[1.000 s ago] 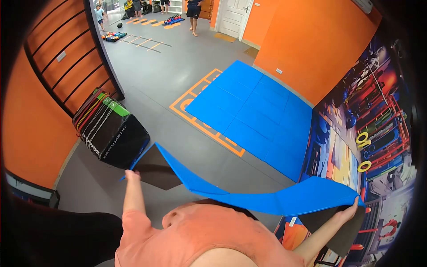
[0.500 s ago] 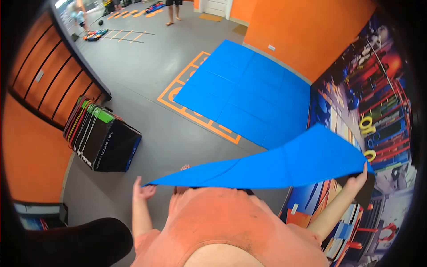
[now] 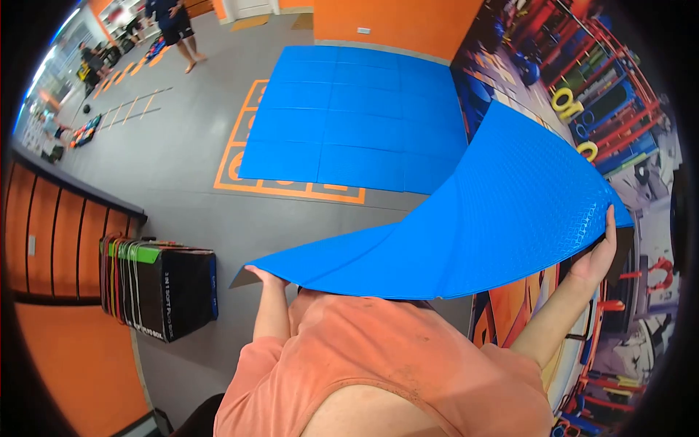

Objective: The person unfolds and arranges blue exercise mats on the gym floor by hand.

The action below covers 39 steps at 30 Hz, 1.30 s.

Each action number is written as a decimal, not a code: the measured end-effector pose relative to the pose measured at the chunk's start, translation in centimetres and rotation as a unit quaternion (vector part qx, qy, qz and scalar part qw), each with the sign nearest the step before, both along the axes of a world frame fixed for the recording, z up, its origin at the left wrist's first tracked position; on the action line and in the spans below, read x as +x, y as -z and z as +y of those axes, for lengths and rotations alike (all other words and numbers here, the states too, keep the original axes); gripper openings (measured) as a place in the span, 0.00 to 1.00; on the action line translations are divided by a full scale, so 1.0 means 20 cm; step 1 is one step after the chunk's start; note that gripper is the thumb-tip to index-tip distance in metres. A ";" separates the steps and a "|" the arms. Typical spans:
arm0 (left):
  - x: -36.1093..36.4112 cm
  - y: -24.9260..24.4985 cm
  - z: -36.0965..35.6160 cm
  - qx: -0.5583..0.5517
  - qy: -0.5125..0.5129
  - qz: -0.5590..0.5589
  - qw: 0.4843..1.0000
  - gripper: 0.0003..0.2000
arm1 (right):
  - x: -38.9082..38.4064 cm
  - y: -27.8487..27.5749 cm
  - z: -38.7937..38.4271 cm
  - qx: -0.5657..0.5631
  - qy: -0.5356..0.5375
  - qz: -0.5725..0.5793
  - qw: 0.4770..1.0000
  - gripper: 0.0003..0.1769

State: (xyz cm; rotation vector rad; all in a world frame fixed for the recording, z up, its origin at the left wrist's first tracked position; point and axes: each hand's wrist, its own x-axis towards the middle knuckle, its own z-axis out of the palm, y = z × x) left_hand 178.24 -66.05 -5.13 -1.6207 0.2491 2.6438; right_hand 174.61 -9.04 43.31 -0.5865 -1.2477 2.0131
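The blue mat is up in the air, bowed, not yet down beside the laid mats on the floor; right hand has its fingers clamped on one edge, left hand props a corner, fingers hidden, so I cannot tell

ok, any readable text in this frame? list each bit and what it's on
"3 IN 1 SOFT PLYO BOX": white print running sideways on the black plyo box.
Embossed mark on the blue mat, near the right hand: too small to read.
Orange floor markings: shapes only, nothing legible.
Wall mural: no legible lettering.
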 end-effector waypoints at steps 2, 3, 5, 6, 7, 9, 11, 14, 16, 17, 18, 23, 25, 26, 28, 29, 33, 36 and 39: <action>-0.08 -0.14 0.07 0.006 -0.043 -0.023 0.999 0.39 | 0.05 -0.02 0.04 0.022 0.023 -0.004 0.999 0.28; -0.12 -0.07 0.03 -0.021 0.028 -0.119 0.992 0.31 | 0.08 -0.03 0.05 0.040 0.036 -0.003 0.999 0.28; -0.08 0.48 -0.09 -0.063 0.160 -0.125 0.977 0.24 | 0.13 -0.02 0.11 0.047 0.043 -0.002 0.998 0.28; -0.16 0.68 -0.14 -0.107 0.280 -0.129 0.945 0.20 | 0.16 -0.02 0.14 0.051 0.042 0.000 0.998 0.28; -0.19 0.75 -0.09 -0.108 0.315 -0.129 0.934 0.15 | 0.19 -0.02 0.16 0.051 0.047 0.002 0.998 0.28; -0.21 0.84 0.10 -0.162 0.331 -0.135 0.920 0.10 | 0.25 -0.02 0.19 0.045 0.063 0.006 0.997 0.29; -0.21 0.75 0.35 -0.231 0.304 -0.149 0.912 0.07 | 0.29 -0.02 0.23 0.032 0.073 0.020 0.997 0.28; -0.24 0.71 0.36 -0.152 0.242 -0.060 0.956 0.05 | 0.33 -0.03 0.28 0.022 0.087 0.026 0.996 0.27; -0.29 0.44 0.41 -0.263 0.217 -0.068 0.938 0.10 | 0.32 0.00 0.35 0.030 0.093 0.023 0.995 0.26; -0.35 0.30 0.42 -0.370 0.188 -0.077 0.906 0.16 | 0.30 0.01 0.37 0.031 0.087 0.025 0.995 0.26; -0.40 0.26 0.34 -0.374 0.227 -0.026 0.899 0.20 | 0.27 0.04 0.39 0.072 0.110 0.016 0.991 0.25; -0.72 0.07 -0.17 -0.462 0.216 0.108 0.854 0.17 | 0.14 0.26 0.64 0.103 0.114 -0.005 0.988 0.17; -0.79 -0.20 -0.32 -0.488 0.220 0.123 0.835 0.17 | 0.07 0.37 0.77 0.084 0.107 -0.015 0.991 0.16; -0.83 -0.39 -0.34 -0.494 0.210 0.110 0.836 0.19 | 0.03 0.44 0.84 0.067 0.106 -0.027 0.992 0.15; -0.93 -0.53 -0.52 -0.523 0.236 0.130 0.809 0.21 | -0.07 0.57 0.95 0.001 0.104 -0.040 0.994 0.07; -0.96 -0.65 -0.57 -0.535 0.227 0.138 0.802 0.22 | -0.13 0.66 1.03 -0.022 0.081 -0.046 0.995 0.05; -1.09 -1.00 -0.73 -0.581 0.214 0.186 0.763 0.25 | -0.34 0.89 1.14 -0.088 0.040 -0.064 0.993 0.04; -1.16 -1.22 -0.78 -0.607 0.198 0.221 0.738 0.24 | -0.46 0.90 1.08 -0.128 0.018 -0.050 0.990 0.04; -1.18 -1.44 -0.80 -0.639 0.174 0.269 0.699 0.22 | -0.52 0.83 0.97 -0.142 -0.003 -0.026 0.990 0.06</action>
